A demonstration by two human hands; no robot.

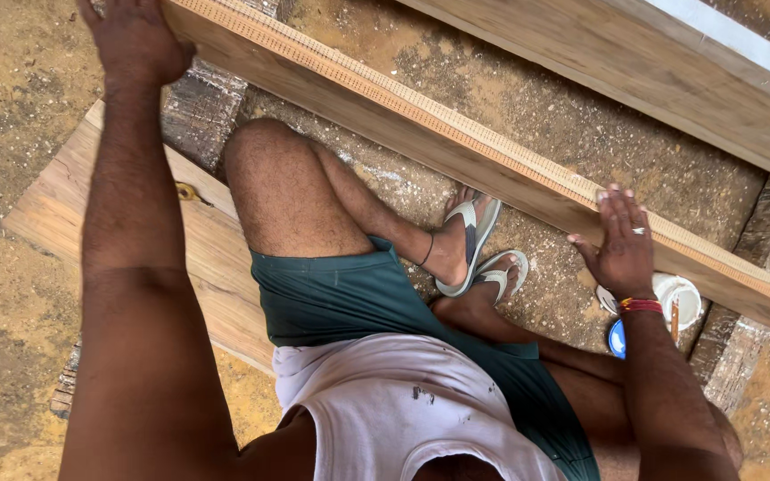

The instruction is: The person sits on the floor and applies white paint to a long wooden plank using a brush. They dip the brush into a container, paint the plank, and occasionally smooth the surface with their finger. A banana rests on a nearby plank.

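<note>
Left hand [135,40] flat on upper end of long wood board [456,147], fingers spread, nothing clasped. Right hand [624,245] pressed open-palmed vs. lower stretch of same board, near its pale strip edge. Board on edge, running diagonally across dirt ground [11,294]. Small white tub [683,298] w/ blue lid [617,340] just beside right wrist. Sandalled feet [479,249] below board's middle. Second plank [216,258] under seat.

1. I have one view only, from the head camera, looking steeply down over my own chest and lap.
2. It sits close, framing the long pale wooden plank [492,151] and sandy ground [11,107].
</note>
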